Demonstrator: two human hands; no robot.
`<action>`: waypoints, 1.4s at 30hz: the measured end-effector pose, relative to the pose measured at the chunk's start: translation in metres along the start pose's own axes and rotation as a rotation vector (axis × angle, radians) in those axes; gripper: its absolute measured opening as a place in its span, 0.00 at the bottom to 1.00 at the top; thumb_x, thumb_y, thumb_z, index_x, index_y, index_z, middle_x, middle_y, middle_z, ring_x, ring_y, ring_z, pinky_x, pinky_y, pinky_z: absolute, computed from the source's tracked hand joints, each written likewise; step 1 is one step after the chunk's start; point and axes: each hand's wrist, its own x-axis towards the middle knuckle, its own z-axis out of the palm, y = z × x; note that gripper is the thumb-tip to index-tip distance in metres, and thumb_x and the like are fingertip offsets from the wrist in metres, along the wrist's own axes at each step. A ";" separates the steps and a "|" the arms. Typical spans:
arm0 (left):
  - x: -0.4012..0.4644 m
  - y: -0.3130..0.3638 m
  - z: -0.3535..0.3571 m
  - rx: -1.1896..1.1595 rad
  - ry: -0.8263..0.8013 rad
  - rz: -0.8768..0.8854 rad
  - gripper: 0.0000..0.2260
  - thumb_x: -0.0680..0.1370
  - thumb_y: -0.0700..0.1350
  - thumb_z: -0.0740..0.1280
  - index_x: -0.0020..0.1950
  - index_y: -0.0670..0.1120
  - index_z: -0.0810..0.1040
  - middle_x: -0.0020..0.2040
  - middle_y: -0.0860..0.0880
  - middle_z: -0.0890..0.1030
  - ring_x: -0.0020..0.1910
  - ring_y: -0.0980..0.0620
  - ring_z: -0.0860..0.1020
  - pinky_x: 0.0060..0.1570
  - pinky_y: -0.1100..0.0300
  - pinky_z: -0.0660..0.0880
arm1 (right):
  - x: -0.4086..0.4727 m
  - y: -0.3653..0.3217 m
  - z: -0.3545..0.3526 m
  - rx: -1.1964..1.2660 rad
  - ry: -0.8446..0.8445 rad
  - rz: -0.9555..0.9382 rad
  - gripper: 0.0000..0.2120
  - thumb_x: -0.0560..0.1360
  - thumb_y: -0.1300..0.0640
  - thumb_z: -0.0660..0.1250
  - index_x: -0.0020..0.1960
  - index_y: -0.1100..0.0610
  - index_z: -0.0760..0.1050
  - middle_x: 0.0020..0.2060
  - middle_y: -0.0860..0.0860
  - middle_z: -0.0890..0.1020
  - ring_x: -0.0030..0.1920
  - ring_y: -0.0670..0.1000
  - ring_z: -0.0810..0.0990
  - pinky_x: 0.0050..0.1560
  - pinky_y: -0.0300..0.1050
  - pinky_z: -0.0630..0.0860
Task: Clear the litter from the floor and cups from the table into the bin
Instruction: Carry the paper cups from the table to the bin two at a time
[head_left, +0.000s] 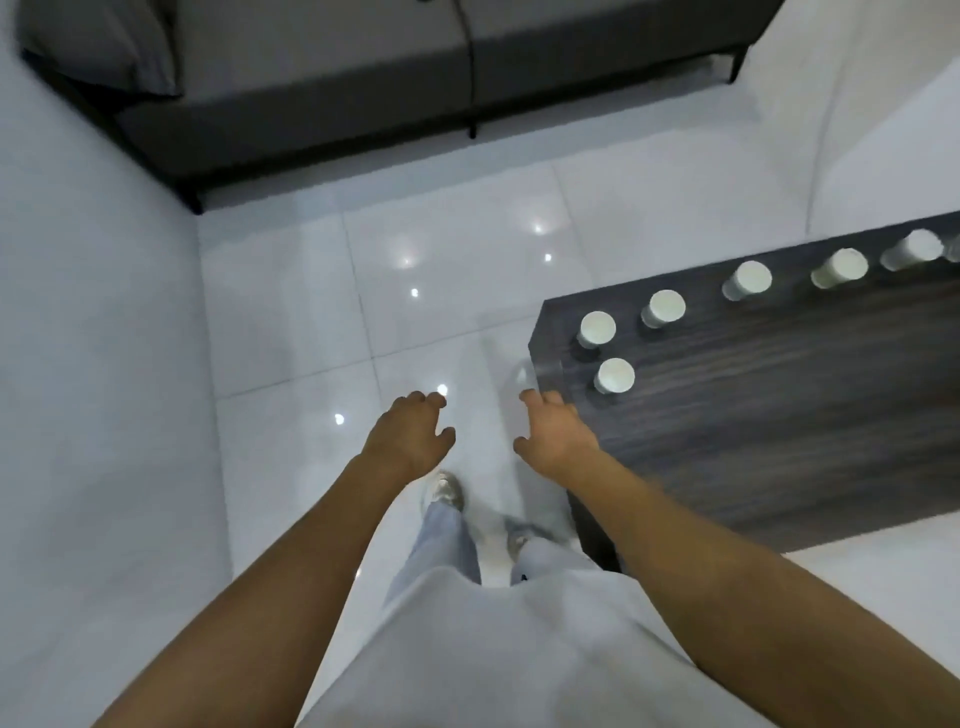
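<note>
White upside-down cups (597, 329) on table (779, 405)

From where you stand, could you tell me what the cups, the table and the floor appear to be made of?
The cups look like white paper or thin plastic, matte; blur leaves that open. The table looks like dark wood or wood-look laminate, with a streaked grain and low sheen. The floor looks like glossy white ceramic or stone tile: grout lines show, and lamp glints reflect sharply.

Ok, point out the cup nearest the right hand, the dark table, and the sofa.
Nearest cup (614, 375): head view, on its white top.
Dark table (779, 415): head view, bare wood-grain top.
Sofa (322, 109): head view, front of the grey seat.
</note>
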 end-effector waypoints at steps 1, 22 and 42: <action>0.013 -0.001 -0.010 0.034 -0.012 0.043 0.21 0.80 0.51 0.60 0.71 0.45 0.66 0.63 0.44 0.72 0.64 0.45 0.69 0.57 0.54 0.70 | 0.003 -0.002 -0.003 0.041 0.015 0.042 0.28 0.77 0.55 0.63 0.74 0.55 0.57 0.67 0.57 0.65 0.66 0.60 0.66 0.62 0.56 0.72; 0.213 0.183 -0.036 0.465 -0.282 0.582 0.19 0.78 0.50 0.63 0.68 0.44 0.69 0.63 0.44 0.73 0.62 0.45 0.71 0.58 0.53 0.71 | 0.069 0.115 -0.052 0.562 0.168 0.593 0.26 0.77 0.53 0.65 0.71 0.55 0.60 0.64 0.56 0.68 0.64 0.59 0.68 0.61 0.54 0.71; 0.386 0.215 0.112 0.985 -0.335 1.049 0.28 0.77 0.50 0.66 0.75 0.52 0.58 0.77 0.44 0.54 0.76 0.38 0.51 0.73 0.40 0.54 | 0.240 0.187 0.035 0.713 0.247 0.827 0.37 0.74 0.50 0.70 0.76 0.48 0.53 0.76 0.55 0.53 0.73 0.60 0.57 0.67 0.56 0.66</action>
